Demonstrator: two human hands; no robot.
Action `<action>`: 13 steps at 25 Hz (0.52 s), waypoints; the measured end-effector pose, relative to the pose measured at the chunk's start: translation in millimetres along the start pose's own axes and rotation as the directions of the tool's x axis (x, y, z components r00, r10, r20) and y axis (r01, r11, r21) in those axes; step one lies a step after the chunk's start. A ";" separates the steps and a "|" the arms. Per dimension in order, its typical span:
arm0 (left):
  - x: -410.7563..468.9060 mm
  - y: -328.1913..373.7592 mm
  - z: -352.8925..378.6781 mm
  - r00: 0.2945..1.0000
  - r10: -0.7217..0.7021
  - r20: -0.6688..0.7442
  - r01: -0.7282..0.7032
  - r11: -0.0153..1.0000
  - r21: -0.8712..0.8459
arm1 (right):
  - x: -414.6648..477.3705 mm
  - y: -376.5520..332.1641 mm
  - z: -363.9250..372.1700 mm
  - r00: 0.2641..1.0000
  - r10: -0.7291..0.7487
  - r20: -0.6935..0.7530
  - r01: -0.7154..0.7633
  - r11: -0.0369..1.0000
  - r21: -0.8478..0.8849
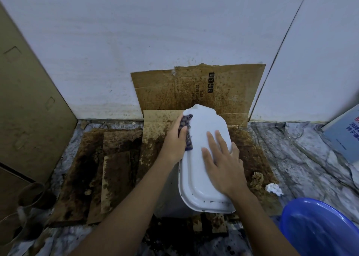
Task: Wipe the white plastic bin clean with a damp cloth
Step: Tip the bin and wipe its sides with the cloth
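Note:
The white plastic bin (202,178) stands on stained cardboard in the middle of the floor, its flat lid facing up. My left hand (174,141) grips a dark purple patterned cloth (185,131) and presses it against the lid's far left edge. My right hand (221,158) lies flat on the lid with straight, spread fingers, its thumb at the lid's right rim. Dark specks mark the lid's near rim. The bin's body below the lid is mostly hidden by my arms.
Dirty brown cardboard (194,88) leans on the white wall behind the bin and covers the marble floor (303,158). A blue basin (318,228) sits at the lower right. Crumpled tissues (274,188) lie right of the bin. Cardboard boxes (25,108) stand at the left.

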State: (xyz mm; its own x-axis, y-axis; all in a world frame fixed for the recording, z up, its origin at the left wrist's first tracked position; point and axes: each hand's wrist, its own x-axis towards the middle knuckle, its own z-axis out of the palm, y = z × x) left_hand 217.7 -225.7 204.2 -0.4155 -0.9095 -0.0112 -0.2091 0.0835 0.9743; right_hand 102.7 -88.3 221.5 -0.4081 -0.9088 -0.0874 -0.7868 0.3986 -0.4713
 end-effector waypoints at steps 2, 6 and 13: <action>-31.4 -2.1 0.7 1.000 -0.005 0.006 0.005 1.000 0.020 | -0.1 0.8 0.2 1.000 0.001 -0.001 -0.001 1.000 0.001; -94.0 2.9 6.9 0.999 -0.047 0.028 0.047 0.999 -0.011 | -0.6 6.5 -0.1 1.000 -0.005 -0.006 0.005 1.000 0.014; -144.2 -3.4 13.9 0.998 -0.065 0.008 0.065 0.998 0.002 | -2.1 7.4 -0.6 1.000 -0.013 -0.009 0.014 1.000 0.018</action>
State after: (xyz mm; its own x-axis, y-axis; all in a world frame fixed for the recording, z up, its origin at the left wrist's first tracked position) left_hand 266.1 -89.2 199.3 -0.4078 -0.9099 -0.0762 -0.2374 0.0251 0.9711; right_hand 97.5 -83.4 218.7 -0.4016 -0.9129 -0.0734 -0.7836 0.3839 -0.4885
